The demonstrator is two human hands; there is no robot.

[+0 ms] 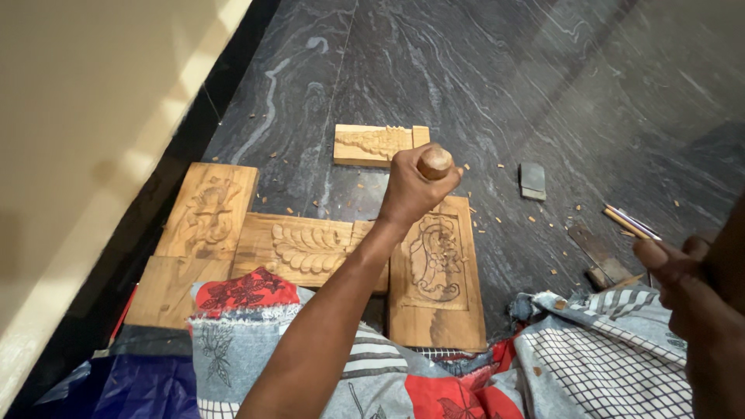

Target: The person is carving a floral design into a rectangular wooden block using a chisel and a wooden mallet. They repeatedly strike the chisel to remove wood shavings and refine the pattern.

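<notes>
Gripping a round wooden tool handle [434,162], my left hand [409,188] is clenched just above the carved panel [435,268]. My right hand [683,268] sits well apart; I cannot tell its fingers' state.

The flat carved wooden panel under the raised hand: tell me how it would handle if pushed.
The flat carved wooden panel looks stiff and would probably slide, not tip, on the polished dark stone floor. Its carved relief may chip if knocked.

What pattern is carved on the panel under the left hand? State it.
A curling floral scroll inside a border on the wooden panel, head view.
</notes>
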